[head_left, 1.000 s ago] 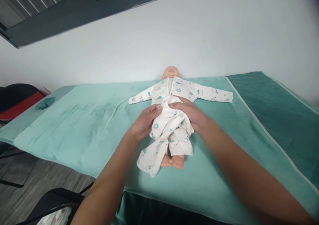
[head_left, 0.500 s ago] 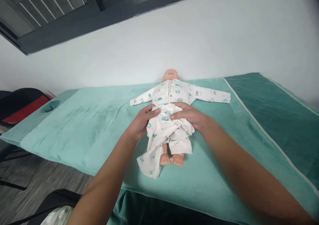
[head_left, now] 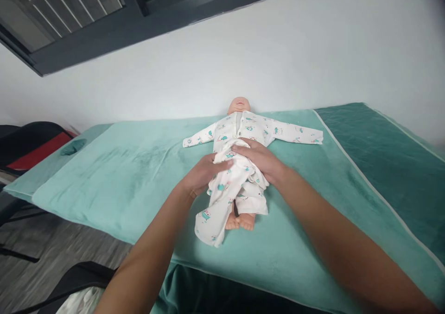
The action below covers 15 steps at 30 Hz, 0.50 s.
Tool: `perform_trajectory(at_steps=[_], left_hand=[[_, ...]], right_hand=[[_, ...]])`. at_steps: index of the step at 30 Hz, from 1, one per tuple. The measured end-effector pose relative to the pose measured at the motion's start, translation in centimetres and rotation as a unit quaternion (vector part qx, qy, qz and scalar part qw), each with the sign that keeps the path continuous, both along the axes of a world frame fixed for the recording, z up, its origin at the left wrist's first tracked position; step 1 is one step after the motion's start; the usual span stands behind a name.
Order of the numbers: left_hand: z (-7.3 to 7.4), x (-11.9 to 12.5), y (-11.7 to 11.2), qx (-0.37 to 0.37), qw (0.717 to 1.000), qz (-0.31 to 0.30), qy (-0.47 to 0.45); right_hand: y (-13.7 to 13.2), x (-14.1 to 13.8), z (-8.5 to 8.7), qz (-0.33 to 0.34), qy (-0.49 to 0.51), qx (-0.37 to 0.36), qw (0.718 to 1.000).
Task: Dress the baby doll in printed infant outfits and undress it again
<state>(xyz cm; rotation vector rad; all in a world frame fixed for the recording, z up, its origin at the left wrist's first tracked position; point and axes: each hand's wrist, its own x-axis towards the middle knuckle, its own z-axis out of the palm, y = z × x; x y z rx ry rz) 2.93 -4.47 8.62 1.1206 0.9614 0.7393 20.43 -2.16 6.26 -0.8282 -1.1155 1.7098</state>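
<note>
A baby doll (head_left: 239,104) lies on its back, head toward the wall, dressed in a white long-sleeved baby top (head_left: 259,128) with a small teal print. Both sleeves stretch out sideways. Over its waist and legs is bunched a piece of matching printed baby clothing (head_left: 222,196), one long part hanging past the feet on the left. My left hand (head_left: 204,174) grips the left side of this cloth, thumb on top. My right hand (head_left: 261,159) is closed on its upper right edge, fingers near the doll's belly. The doll's bare feet (head_left: 246,221) show below a white leg cuff.
A teal padded bed (head_left: 132,166) with a face hole (head_left: 73,147) at its left end stands against a white wall (head_left: 264,50). Darker teal fabric (head_left: 392,156) covers its right part. Black chairs (head_left: 38,142) stand at left, and a barred window (head_left: 69,8) is above.
My right hand has moved slightly up and left, drawing the cloth's upper edge with it. The cloth is gathered more narrowly, and its hanging end has shifted slightly right.
</note>
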Motion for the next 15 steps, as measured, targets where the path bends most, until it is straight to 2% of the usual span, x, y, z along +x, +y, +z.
perform_trajectory(at_steps=[3,5,7,9,11,15], left_hand=[[-0.7,0.2,0.3,0.019,0.995,0.067,-0.078],[-1.3,0.4,0.5,0.003,0.992,0.080,-0.102],[-1.7,0.6,0.6,-0.018,0.991,0.085,-0.102],[-1.6,0.6,0.6,-0.025,0.992,0.084,-0.085],[-1.1,0.4,0.5,-0.022,0.996,0.070,-0.054],[0.3,-0.4,0.1,-0.003,0.999,-0.007,0.032]], right_hand=[[-0.4,0.4,0.1,0.097,-0.052,0.042,0.993],[-0.6,0.7,0.3,0.180,-0.097,0.080,0.976],[-0.7,1.0,0.3,0.214,-0.129,0.094,0.964],[-0.7,0.9,0.2,0.181,-0.119,0.072,0.974],[-0.6,0.7,0.0,0.129,-0.065,0.033,0.989],[-0.6,0.2,-0.2,0.092,0.024,-0.011,0.995]])
